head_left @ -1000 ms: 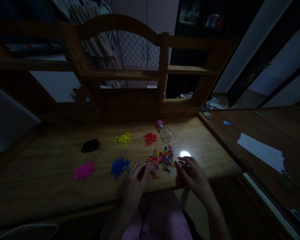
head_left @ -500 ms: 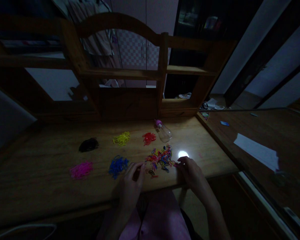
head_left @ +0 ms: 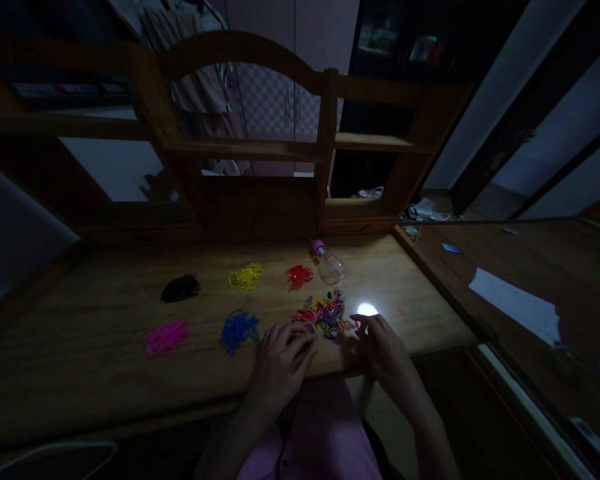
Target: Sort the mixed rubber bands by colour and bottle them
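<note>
A mixed pile of small coloured rubber bands (head_left: 330, 312) lies on the wooden desk near its front edge. My left hand (head_left: 283, 353) reaches over the pile's near left side, fingers stretched forward and thumb apart; its fingertips touch bands there. At the pile's right, my right hand (head_left: 384, 345) is closed in a pinch with a pink rubber band (head_left: 356, 325) at its fingertips. Single-colour heaps lie to the left and behind: blue bands (head_left: 239, 331), pink bands (head_left: 167, 337), black bands (head_left: 181, 288), yellow bands (head_left: 245, 277) and red bands (head_left: 299, 276).
A clear bulb-shaped bottle (head_left: 331, 267) with a pink cap lies behind the mixed pile. A bright light spot (head_left: 367, 309) falls beside it. The wooden shelf unit (head_left: 260, 210) rises at the desk's back. White paper (head_left: 515, 303) lies on the surface at right.
My left hand has moved right and forward, its fingers now over the near left part of the mixed pile. My right hand has barely shifted. The single-colour heaps look unchanged.
</note>
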